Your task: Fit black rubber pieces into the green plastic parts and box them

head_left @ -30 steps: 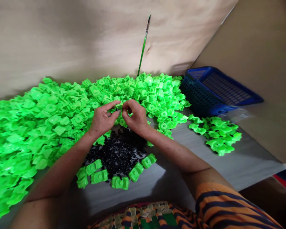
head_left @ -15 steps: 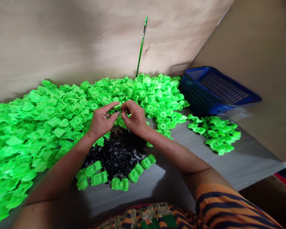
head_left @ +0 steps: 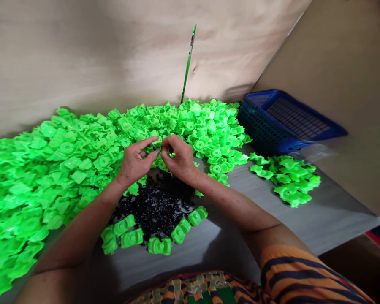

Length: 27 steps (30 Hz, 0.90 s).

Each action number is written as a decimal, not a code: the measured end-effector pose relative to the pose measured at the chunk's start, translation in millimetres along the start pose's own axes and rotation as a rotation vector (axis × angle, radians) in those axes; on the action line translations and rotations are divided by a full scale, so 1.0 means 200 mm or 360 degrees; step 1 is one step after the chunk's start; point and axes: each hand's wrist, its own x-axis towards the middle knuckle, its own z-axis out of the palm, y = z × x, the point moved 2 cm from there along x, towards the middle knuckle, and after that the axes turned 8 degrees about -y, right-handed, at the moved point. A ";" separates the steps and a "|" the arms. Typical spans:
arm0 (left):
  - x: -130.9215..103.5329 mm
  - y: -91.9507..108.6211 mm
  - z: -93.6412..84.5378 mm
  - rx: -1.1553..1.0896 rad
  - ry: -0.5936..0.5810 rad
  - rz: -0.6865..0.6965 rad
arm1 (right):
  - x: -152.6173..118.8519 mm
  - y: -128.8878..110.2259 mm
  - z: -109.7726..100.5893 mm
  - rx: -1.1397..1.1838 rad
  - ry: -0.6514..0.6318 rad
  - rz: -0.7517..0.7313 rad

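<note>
Thumb and forefinger of my left hand (head_left: 134,162) grip a small green plastic car body (head_left: 157,143), with a dark bit showing on it. Pressed up to its right side, my right hand (head_left: 182,161) is closed in a pinch; its fingers hide what they hold. Below both hands lies a heap of tiny black plastic parts (head_left: 155,204), too small to make out singly. Several green car bodies (head_left: 159,245) rest along the near edge of that heap.
A big pile of green car bodies (head_left: 66,147) spreads along the back wall and left side. A smaller group of green car bodies (head_left: 293,179) with dark bits lies at the right, before a blue plastic basket (head_left: 269,131). A thin green strip (head_left: 187,67) stands against the wall.
Almost nothing differs. Both hands stay together at the same spot, with only a slight shift of the fingers and of the camera's view.
</note>
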 end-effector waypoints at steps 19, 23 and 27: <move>0.01 -0.01 -0.01 0.0011 0.0058 0.0028 | 0.00 0.01 0.01 0.0203 -0.0060 0.0185; 0.03 -0.03 -0.02 -0.0162 -0.0001 -0.0092 | 0.01 0.04 0.03 0.0489 -0.0054 0.0377; 0.03 -0.04 -0.02 -0.0365 -0.0028 -0.0215 | 0.01 0.07 0.05 0.0722 -0.0028 0.0483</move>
